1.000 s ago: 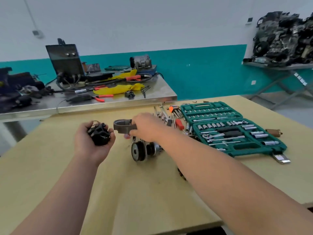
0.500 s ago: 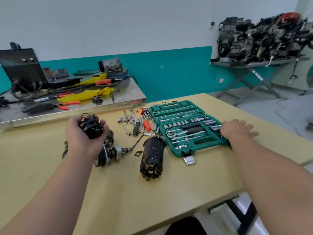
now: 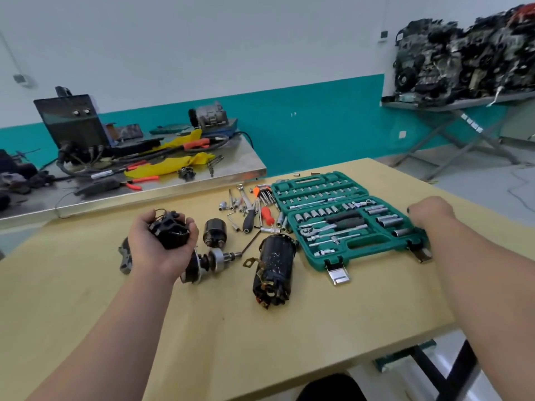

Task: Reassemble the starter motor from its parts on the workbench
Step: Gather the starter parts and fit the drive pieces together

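My left hand (image 3: 157, 250) is palm up and grips a black brush holder (image 3: 170, 231) above the wooden workbench (image 3: 231, 337). Below that hand lie the armature shaft with its drive gear (image 3: 210, 260) and a grey end housing (image 3: 126, 257), both partly hidden. A black solenoid (image 3: 214, 232) stands just to the right. The black motor body (image 3: 275, 270) lies on its side mid-bench. My right hand (image 3: 431, 211) is curled into a fist at the right edge of the green socket set case (image 3: 347, 247); a small dark part (image 3: 408, 210) peeks from it.
Loose screwdrivers, hex keys and sockets (image 3: 252, 209) lie left of the case. A steel table (image 3: 202, 185) behind holds a welder, cables, pliers and yellow cloth. A shelf (image 3: 451, 104) at the right carries engine parts. The bench's near edge is close to me.
My right hand let go of the grey housing, swept right past the socket case and went from flat to curled. The left hand kept its hold on the brush holder.
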{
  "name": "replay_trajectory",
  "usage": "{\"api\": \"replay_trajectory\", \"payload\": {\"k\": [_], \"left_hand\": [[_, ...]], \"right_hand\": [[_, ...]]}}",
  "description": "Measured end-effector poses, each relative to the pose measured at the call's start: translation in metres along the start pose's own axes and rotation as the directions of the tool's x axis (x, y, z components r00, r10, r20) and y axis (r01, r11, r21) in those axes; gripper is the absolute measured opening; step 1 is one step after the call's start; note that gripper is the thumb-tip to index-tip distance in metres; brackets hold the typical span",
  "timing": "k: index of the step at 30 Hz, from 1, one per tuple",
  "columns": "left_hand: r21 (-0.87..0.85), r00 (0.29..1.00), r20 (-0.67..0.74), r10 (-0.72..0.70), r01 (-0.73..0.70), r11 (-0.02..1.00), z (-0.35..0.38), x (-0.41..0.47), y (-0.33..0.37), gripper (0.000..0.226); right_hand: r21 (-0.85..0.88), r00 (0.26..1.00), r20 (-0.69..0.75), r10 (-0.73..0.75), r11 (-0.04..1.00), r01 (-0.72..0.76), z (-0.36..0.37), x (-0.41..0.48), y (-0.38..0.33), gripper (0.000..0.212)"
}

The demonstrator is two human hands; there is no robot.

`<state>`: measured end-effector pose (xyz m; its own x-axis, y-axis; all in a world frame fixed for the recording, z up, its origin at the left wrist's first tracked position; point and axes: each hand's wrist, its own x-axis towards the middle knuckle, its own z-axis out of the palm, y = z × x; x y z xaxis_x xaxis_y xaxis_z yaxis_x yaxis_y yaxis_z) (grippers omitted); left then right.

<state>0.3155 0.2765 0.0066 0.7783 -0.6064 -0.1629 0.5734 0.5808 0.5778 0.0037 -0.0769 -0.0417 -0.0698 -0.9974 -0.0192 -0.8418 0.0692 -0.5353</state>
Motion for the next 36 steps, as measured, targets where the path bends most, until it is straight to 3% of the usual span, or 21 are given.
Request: {"api": "replay_trajectory", "payload": {"k": [3, 5, 8, 10, 12, 13, 17, 21, 25, 30, 34, 36], "left_hand": [[-0.016, 1.0, 0.003, 0.005, -0.005, 1.0, -0.02, 0.001, 0.011, 0.029], [0.03, 1.0, 0.012, 0.017, -0.017, 0.999, -0.033, 0.0, 0.015, 0.034], [0.046, 0.999, -0.033, 0.019, -0.018, 0.999, -0.057, 0.002, 0.014, 0.023], [0.075, 0.998, -0.07, 0.004, 0.001, 0.997, -0.069, 0.005, 0.01, 0.017], [0.116, 0.997, -0.079, -0.02, 0.029, 0.993, -0.081, 0.009, 0.011, 0.015], [0.137, 0.996, -0.076, -0.037, 0.047, 0.989, -0.086, 0.012, 0.015, 0.016], [0.281, 0.994, -0.064, -0.09, 0.104, 0.954, -0.099, 0.025, 0.036, 0.019], [0.373, 0.993, -0.039, -0.109, 0.116, 0.921, -0.11, 0.04, 0.045, 0.018], [0.401, 0.996, 0.013, -0.088, 0.075, 0.913, -0.112, 0.059, 0.047, 0.02], [0.426, 0.994, 0.055, -0.094, 0.062, 0.902, -0.12, 0.074, 0.052, 0.027], [0.331, 0.994, 0.028, -0.107, 0.092, 0.939, -0.13, 0.078, 0.065, 0.051], [0.318, 0.986, 0.051, -0.159, 0.135, 0.939, -0.13, 0.079, 0.069, 0.05]], "right_hand": [[0.352, 0.975, -0.117, -0.19, 0.91, 0.22, -0.009, -0.042, -0.04, 0.038], [0.48, 0.901, -0.029, -0.434, 0.784, 0.393, -0.012, -0.101, -0.086, 0.032], [0.543, 0.644, 0.154, -0.749, 0.609, 0.578, 0.008, -0.201, -0.141, 0.017], [0.583, 0.485, 0.202, -0.851, 0.502, 0.639, 0.026, -0.259, -0.152, 0.016], [0.713, 0.363, 0.214, -0.907, 0.399, 0.577, 0.048, -0.305, -0.153, 0.009], [0.773, 0.338, 0.219, -0.915, 0.374, 0.513, 0.06, -0.322, -0.151, 0.003], [0.772, 0.348, 0.296, -0.889, 0.437, 0.461, 0.106, -0.352, -0.14, 0.027], [0.775, 0.349, 0.343, -0.872, 0.473, 0.42, 0.129, -0.351, -0.144, 0.028], [0.713, 0.362, 0.361, -0.86, 0.504, 0.487, 0.142, -0.343, -0.159, 0.027], [0.623, 0.436, 0.243, -0.866, 0.484, 0.614, 0.16, -0.342, -0.181, 0.028], [0.53, 0.393, 0.262, -0.881, 0.472, 0.705, 0.165, -0.339, -0.188, 0.034], [0.502, 0.343, 0.271, -0.899, 0.436, 0.747, 0.164, -0.334, -0.19, 0.03]]}}
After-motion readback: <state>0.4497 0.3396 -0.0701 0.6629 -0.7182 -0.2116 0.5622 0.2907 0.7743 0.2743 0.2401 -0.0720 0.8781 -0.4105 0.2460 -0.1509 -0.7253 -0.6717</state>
